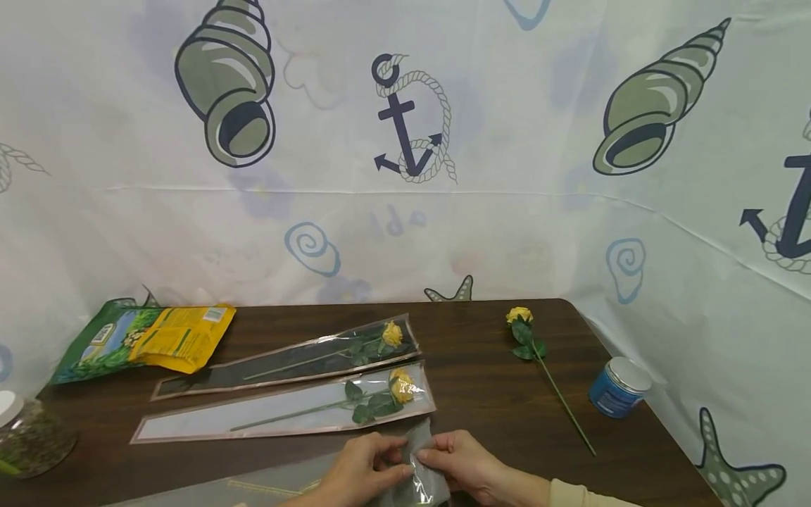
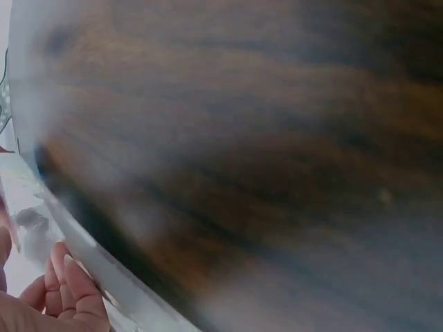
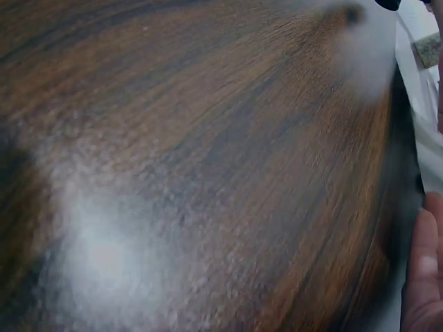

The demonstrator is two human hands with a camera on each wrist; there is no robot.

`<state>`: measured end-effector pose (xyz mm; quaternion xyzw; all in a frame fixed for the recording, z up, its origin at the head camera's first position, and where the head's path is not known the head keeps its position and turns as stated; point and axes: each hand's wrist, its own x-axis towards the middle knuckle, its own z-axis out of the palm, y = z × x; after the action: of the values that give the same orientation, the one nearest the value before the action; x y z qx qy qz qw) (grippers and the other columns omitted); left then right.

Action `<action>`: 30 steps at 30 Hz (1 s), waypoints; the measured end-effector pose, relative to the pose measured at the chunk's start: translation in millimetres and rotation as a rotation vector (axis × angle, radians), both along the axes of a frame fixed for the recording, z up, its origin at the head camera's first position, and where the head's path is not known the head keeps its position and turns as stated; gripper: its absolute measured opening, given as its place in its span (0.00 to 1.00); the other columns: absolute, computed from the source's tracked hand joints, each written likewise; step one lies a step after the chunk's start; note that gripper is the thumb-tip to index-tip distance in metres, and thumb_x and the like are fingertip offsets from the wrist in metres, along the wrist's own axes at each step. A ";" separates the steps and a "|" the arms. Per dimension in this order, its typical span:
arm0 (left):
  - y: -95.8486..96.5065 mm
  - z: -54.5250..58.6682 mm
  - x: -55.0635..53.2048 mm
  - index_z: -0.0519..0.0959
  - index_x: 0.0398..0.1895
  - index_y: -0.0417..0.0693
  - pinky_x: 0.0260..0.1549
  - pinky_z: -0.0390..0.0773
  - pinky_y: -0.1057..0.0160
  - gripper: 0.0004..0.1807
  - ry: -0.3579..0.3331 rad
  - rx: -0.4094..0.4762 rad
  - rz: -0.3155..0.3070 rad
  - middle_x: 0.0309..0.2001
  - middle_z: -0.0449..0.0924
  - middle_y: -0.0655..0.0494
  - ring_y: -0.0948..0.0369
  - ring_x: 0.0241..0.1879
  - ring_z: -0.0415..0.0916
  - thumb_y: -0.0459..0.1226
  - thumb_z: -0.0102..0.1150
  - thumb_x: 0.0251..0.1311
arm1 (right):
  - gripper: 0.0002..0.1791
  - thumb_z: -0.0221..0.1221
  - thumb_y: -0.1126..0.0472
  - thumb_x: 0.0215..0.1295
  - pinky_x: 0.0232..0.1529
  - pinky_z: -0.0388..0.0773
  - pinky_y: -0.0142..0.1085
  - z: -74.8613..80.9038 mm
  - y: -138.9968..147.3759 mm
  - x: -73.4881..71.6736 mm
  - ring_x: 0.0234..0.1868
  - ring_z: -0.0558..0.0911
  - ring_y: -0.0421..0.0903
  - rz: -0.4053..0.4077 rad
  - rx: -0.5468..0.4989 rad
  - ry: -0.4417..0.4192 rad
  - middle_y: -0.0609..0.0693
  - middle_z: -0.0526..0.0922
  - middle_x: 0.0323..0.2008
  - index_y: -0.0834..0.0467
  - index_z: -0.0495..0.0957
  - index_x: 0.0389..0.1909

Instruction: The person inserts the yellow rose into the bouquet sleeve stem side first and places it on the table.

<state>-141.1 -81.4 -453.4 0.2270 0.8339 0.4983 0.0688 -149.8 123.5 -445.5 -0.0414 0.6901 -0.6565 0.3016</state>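
In the head view both hands are at the end of a grey, shiny plastic sleeve (image 1: 426,482) at the front of the table. The left hand (image 1: 367,468) pinches its left side with thumb and fingers. Opposite it, the right hand (image 1: 467,465) pinches the right edge between thumb and index finger. The rest of the flat sleeve runs left under the left hand and shows gold lettering. Just behind lie two wrapped yellow roses, one in a white-backed sleeve (image 1: 285,410) and one in a dark-backed sleeve (image 1: 288,360). In the wrist views, fingertips (image 2: 83,290) show along the plastic's edge.
An unwrapped yellow rose (image 1: 551,373) lies at the right, near a blue jar with a white lid (image 1: 619,387). A green and yellow bag (image 1: 146,338) is at the back left. A clear jar (image 1: 34,436) stands at the left edge. A printed curtain (image 1: 507,232) hangs behind.
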 end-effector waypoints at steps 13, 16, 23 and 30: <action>8.5 1.1 3.3 0.80 0.46 0.32 0.24 0.75 0.71 0.22 -0.111 0.106 0.071 0.29 0.83 0.52 0.70 0.25 0.77 0.38 0.68 0.51 | 0.14 0.60 0.61 0.63 0.31 0.80 0.32 -0.9 -3.9 -2.2 0.30 0.83 0.40 -0.041 -0.007 0.034 0.49 0.85 0.29 0.70 0.79 0.39; 9.9 0.0 3.3 0.81 0.43 0.32 0.22 0.74 0.72 0.18 -0.130 0.135 0.093 0.27 0.83 0.51 0.71 0.23 0.76 0.35 0.68 0.50 | 0.16 0.59 0.59 0.64 0.33 0.81 0.36 -1.2 -1.3 -2.1 0.32 0.84 0.41 -0.032 -0.003 0.015 0.51 0.85 0.32 0.70 0.78 0.41; 10.3 -1.5 4.0 0.81 0.42 0.35 0.21 0.73 0.72 0.16 -0.132 0.166 0.129 0.24 0.82 0.53 0.74 0.20 0.73 0.36 0.67 0.52 | 0.16 0.57 0.57 0.66 0.36 0.81 0.38 -1.8 5.2 -1.4 0.34 0.84 0.42 -0.045 -0.018 0.008 0.50 0.85 0.33 0.69 0.77 0.41; 13.4 0.1 2.5 0.80 0.45 0.34 0.23 0.75 0.72 0.20 -0.153 0.178 0.128 0.29 0.84 0.52 0.72 0.23 0.76 0.39 0.67 0.52 | 0.19 0.58 0.58 0.65 0.34 0.81 0.35 -0.7 1.4 -3.6 0.33 0.83 0.41 -0.069 -0.052 0.068 0.50 0.86 0.33 0.73 0.77 0.43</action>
<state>-138.6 -68.0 -453.3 0.1399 0.7915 0.5896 0.0797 -153.5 125.0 -446.1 -0.0476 0.6838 -0.6824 0.2538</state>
